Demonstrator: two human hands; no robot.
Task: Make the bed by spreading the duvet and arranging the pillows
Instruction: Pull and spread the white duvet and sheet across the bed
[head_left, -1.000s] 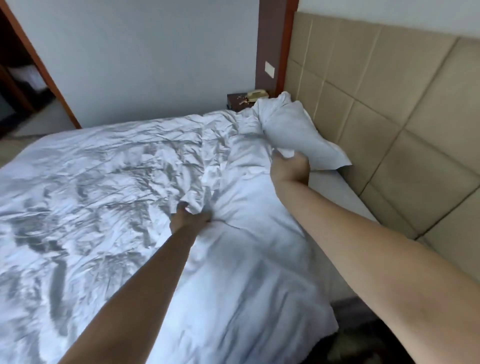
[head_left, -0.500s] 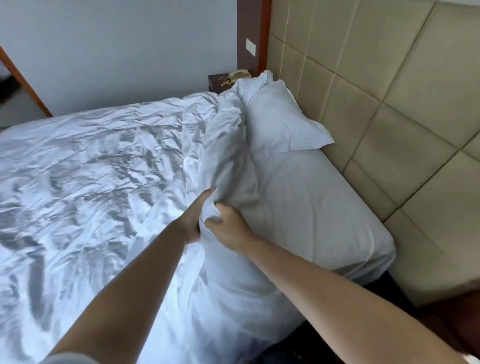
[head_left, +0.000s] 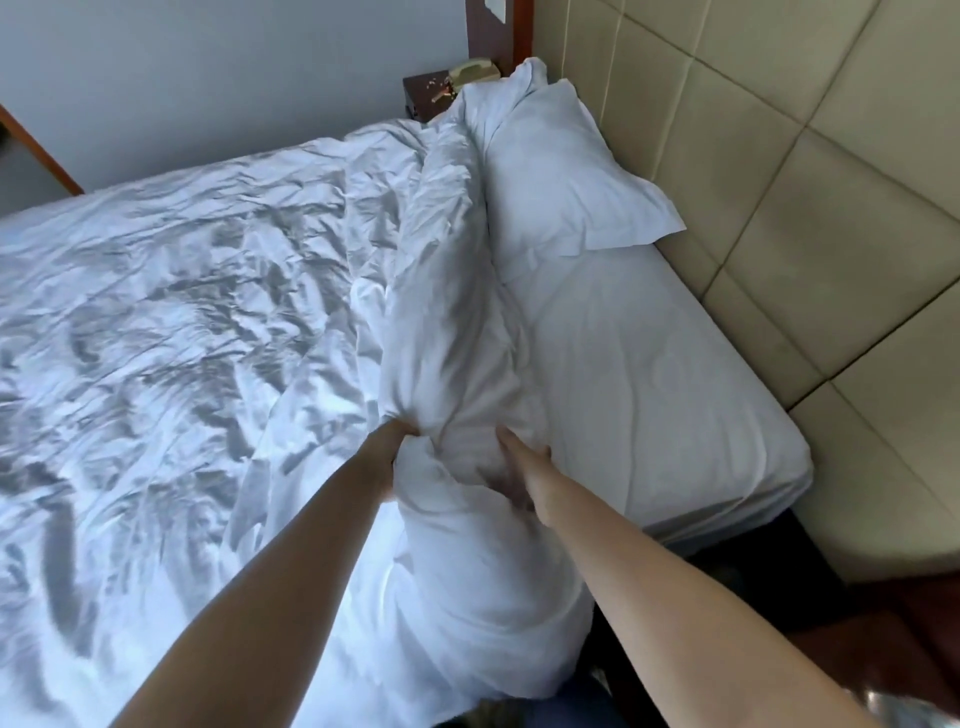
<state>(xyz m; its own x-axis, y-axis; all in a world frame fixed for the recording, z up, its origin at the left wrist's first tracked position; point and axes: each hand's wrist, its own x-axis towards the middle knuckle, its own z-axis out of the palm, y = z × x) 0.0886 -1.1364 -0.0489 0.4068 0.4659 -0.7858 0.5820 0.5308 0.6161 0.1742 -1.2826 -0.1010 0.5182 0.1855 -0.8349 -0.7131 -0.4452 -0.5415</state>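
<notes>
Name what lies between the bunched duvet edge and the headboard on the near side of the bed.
In the head view, bare white fitted sheet lies between duvet and headboard; the pillow sits farther up.

free: bare sheet (head_left: 649, 374) | blocked: pillow (head_left: 561, 171), headboard (head_left: 805, 208)

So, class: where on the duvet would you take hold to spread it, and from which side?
Grip the bunched top edge of the duvet, as the left hand does, coming from the bedside. That ridge stands proud of the bare sheet, so fingers can close round it.
</notes>
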